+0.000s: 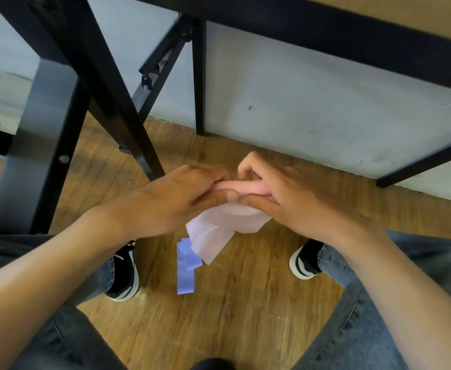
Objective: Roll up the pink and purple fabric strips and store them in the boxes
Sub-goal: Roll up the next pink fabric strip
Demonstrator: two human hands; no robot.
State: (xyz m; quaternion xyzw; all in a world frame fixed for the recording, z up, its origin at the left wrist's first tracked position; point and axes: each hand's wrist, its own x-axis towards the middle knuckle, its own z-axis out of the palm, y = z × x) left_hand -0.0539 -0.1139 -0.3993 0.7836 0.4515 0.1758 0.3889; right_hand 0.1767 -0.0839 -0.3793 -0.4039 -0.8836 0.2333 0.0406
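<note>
A pink fabric strip (220, 231) hangs in the air between my knees, its top end rolled into a thin tube. My left hand (171, 201) pinches the left end of that roll between thumb and fingers. My right hand (285, 201) pinches the right end, fingers curled around it. The loose pale tail of the strip droops below both hands. A purple fabric strip (185, 271) lies crumpled on the wooden floor under the pink tail. No boxes are in view.
Black metal table legs (128, 108) rise at the left and centre, under a wooden tabletop (379, 12). A pale wall (312, 102) runs behind. My shoes (124, 271) and jeans-clad legs flank the floor patch.
</note>
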